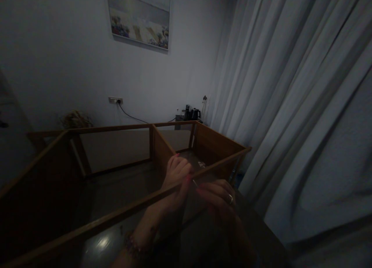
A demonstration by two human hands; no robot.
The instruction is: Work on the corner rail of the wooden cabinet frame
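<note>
A brown wooden furniture frame point(116, 215), with open bays and a divider panel point(163, 143), spreads in front of me. My left hand point(178, 174) is closed round its front rail, close to where the divider meets it, with the thumb on the near side. Just to the right, my right hand point(218, 193) is closed in a pinch on a thin metal piece point(195, 183), whose tip points at the rail beside my left thumb. The dim light hides its exact kind. A ring and a beaded bracelet show on my hands.
A small whitish item point(201, 164) lies inside the right bay. Behind the frame are a black kettle point(195, 113), a wall socket point(115, 100) with a cable, and dried plants point(76, 120). A long pale curtain point(290, 105) hangs along the right.
</note>
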